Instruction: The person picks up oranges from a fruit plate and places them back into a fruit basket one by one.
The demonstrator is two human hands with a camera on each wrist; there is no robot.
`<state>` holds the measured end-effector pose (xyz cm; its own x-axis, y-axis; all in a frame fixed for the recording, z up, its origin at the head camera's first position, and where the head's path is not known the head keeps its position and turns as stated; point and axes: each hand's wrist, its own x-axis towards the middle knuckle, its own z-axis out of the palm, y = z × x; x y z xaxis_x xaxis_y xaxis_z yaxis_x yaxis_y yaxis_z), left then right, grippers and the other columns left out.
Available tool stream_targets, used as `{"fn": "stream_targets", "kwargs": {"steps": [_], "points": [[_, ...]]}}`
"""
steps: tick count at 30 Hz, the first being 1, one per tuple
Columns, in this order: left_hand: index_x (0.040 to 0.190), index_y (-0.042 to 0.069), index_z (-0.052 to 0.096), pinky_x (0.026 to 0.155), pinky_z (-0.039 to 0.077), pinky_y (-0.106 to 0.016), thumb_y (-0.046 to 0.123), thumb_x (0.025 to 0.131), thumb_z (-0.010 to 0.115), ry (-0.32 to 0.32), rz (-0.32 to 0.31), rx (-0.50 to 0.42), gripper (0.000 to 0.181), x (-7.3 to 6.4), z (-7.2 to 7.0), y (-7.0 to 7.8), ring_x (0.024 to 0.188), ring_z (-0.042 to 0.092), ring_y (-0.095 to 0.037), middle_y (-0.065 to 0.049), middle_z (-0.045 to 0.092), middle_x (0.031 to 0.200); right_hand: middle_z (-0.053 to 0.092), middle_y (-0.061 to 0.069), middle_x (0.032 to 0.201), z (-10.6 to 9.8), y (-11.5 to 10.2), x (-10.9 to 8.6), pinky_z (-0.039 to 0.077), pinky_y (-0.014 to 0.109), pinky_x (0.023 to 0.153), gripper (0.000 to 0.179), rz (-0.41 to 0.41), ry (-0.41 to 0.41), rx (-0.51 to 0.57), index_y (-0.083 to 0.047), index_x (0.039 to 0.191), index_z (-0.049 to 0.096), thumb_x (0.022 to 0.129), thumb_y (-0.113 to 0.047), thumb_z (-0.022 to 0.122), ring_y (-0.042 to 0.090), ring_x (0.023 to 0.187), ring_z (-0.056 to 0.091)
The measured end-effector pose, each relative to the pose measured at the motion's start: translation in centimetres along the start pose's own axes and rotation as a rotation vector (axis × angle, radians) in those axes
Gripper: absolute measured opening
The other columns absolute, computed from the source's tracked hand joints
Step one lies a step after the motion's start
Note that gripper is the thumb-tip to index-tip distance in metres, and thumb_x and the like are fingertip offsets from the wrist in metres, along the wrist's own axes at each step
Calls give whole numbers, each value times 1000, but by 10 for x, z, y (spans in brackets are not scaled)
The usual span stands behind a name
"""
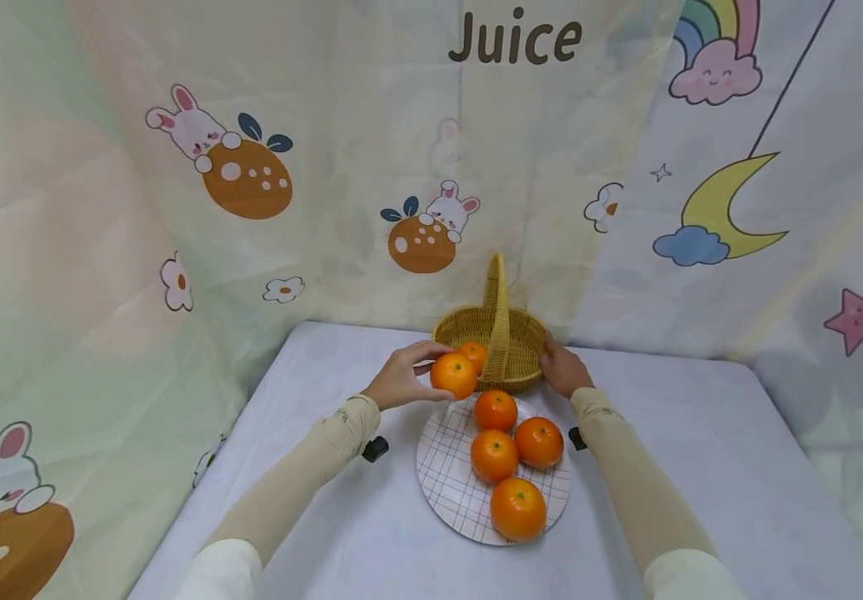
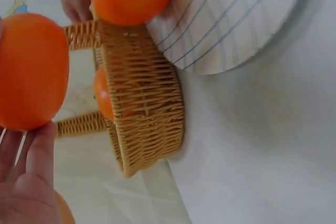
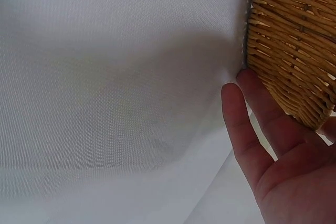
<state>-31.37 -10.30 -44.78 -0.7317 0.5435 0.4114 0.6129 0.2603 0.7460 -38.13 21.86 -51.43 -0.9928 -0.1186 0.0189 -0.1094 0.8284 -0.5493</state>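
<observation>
1. One orange [image 2: 34,72] is nearest to the left wrist camera. It is held in the air at the left front of the wicker basket [image 1: 519,382], beside the handle.
2. Left hand [image 1: 400,379] grips this orange, with the thumb below and the fingers at the upper side. The fingers are parted only as wide as the fruit.
3. Right hand [image 1: 566,371] holds the right end of the basket. Two of its fingers look nearly straight and a little spread, one lying against the outer wall; the thumb is not clear to see.
4. Inside the basket lies another orange [image 1: 474,353], left of the handle, partly covered by the held one.
5. Just before the basket is a round checked plate [image 1: 442,479], carrying four oranges [image 1: 495,456].
6. Both arms wear beige sleeves [image 1: 292,471], and a small black device [image 1: 375,449] shows beside each wrist.
7. White cloth covers the table [image 1: 341,517]. Behind it hangs a printed curtain [image 1: 364,100] with rabbits, flowers and the word "Juice".
</observation>
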Motion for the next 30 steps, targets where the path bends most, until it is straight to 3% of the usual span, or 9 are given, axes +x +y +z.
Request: {"fn": "stream_targets", "kwargs": {"steps": [5, 10, 15, 20, 30], "points": [[119, 6, 50, 84, 44, -39, 20, 63, 78, 154, -47, -36, 64, 31, 10, -13, 105, 50, -16, -5, 50, 117, 32, 17, 135, -3, 9, -4, 30, 50, 94, 55, 10, 12, -6, -8, 140, 11, 91, -23, 31, 37, 115, 38], [119, 10, 51, 86, 43, -34, 23, 63, 77, 248, -98, -93, 63, 56, 17, -33, 103, 50, -15, -2, 51, 113, 34, 20, 133, -6, 11, -7, 33, 51, 91, 54, 1, 21, 2, -6, 140, 13, 91, -22, 31, 38, 111, 41], [116, 17, 53, 84, 44, -28, 33, 60, 78, 282, -142, -76, 63, 74, 23, -58, 101, 51, -10, 6, 51, 112, 34, 19, 134, -5, 9, -8, 32, 50, 93, 55, 19, 22, 7, -7, 140, 13, 91, -21, 33, 37, 113, 40], [116, 19, 53, 82, 45, -25, 34, 61, 77, 327, -180, -26, 63, 86, 26, -74, 101, 51, -10, 6, 51, 113, 35, 18, 133, -3, 5, -8, 31, 49, 94, 55, 40, 37, 10, -8, 140, 14, 90, -21, 33, 37, 113, 40], [116, 15, 52, 83, 45, -29, 36, 60, 78, 359, -267, -8, 66, 96, 28, -94, 99, 52, -14, 2, 53, 112, 38, 15, 132, 1, -6, -6, 33, 47, 93, 54, 36, 54, 25, -9, 140, 17, 90, -22, 33, 33, 112, 42]]}}
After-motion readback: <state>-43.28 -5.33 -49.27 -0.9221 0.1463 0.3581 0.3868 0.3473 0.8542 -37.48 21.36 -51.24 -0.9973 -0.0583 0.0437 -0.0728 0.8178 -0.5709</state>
